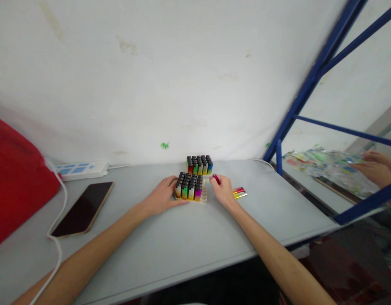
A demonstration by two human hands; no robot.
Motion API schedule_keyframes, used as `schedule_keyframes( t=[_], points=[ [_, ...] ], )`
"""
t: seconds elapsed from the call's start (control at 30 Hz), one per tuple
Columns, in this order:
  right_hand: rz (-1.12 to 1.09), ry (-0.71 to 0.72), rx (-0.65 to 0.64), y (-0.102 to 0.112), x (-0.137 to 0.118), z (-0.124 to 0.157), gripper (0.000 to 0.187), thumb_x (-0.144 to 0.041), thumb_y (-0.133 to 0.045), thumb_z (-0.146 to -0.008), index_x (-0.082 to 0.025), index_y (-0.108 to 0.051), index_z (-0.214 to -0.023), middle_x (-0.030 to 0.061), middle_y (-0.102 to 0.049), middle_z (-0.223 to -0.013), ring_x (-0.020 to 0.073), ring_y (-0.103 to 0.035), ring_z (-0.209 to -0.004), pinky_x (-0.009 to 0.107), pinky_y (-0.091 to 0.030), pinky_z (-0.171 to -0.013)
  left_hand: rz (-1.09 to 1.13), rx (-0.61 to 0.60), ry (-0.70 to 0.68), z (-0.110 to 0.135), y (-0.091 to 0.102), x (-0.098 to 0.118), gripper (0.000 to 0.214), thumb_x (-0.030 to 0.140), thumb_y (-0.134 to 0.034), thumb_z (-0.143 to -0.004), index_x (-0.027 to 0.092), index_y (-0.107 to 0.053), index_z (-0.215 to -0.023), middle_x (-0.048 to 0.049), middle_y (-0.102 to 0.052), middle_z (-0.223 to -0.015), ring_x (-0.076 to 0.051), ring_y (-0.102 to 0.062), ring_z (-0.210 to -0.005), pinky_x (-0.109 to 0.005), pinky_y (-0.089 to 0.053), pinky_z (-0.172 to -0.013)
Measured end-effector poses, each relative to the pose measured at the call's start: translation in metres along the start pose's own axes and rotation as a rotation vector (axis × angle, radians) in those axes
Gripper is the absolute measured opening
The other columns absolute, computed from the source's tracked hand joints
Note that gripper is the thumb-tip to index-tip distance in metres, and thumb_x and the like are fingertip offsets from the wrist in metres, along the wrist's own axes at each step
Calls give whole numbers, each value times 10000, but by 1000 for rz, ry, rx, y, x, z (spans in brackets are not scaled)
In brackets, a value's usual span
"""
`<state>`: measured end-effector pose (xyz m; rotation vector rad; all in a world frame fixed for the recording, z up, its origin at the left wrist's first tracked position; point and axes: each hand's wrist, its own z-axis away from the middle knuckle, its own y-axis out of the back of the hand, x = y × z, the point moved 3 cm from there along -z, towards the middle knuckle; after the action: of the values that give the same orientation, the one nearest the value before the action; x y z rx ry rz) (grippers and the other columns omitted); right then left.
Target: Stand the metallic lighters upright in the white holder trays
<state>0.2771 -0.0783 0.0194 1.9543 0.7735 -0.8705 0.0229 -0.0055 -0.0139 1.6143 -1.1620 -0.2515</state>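
My left hand (163, 197) grips the left side of a pale lighter tray (204, 198), its thumb along the front edge and its fingers at the side. Upright lighters (191, 192) with black tops fill most of this tray in rows, while the right-hand column shows bare slots. Just right of the tray, my right hand (224, 190) is closed on a purple lighter (216, 178), mostly hidden by the fingers. Beside that hand, a few loose lighters (240, 193), red and yellow, lie flat on the table. Behind the tray stands a second block of lighters (199, 166).
A phone (84, 208) and a white cable (59, 248) lie at left, near a power strip (83, 169) and a red bag (17, 182). A blue metal frame (309, 89) rises at right. Beyond it, another person's hands (376, 167) are over clear plastic bags (325, 165).
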Motion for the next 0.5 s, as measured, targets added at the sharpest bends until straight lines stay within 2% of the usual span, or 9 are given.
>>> schedule_keyframes(
  t=[0.17,0.27,0.5],
  points=[
    [-15,47,13,5,-5,0,516,-665,-471,-951,-251,-417,-647,-41,-425,-584,146,-381,-604,298,-286,-595,-1,-11,1,-1,2,3,883,849,-716,-809,244,-636,-1447,-154,-638,-1478,-405,-594,-1372,-559,-468,-1219],
    [-32,65,8,9,-7,-1,513,-671,-475,-982,-248,-455,-694,-38,-462,-610,154,-413,-621,298,-316,-612,-10,-32,10,-1,3,5,896,841,-715,-818,228,-621,-1464,-170,-628,-1491,-414,-583,-1390,-567,-451,-1234],
    [-14,-31,-1,7,1,-2,484,-628,-478,-863,-266,-335,-576,-36,-328,-560,139,-334,-581,308,-226,-573,-7,-25,20,-1,2,4,879,844,-716,-811,240,-634,-1444,-162,-631,-1485,-411,-589,-1380,-573,-456,-1231]
  ],
)
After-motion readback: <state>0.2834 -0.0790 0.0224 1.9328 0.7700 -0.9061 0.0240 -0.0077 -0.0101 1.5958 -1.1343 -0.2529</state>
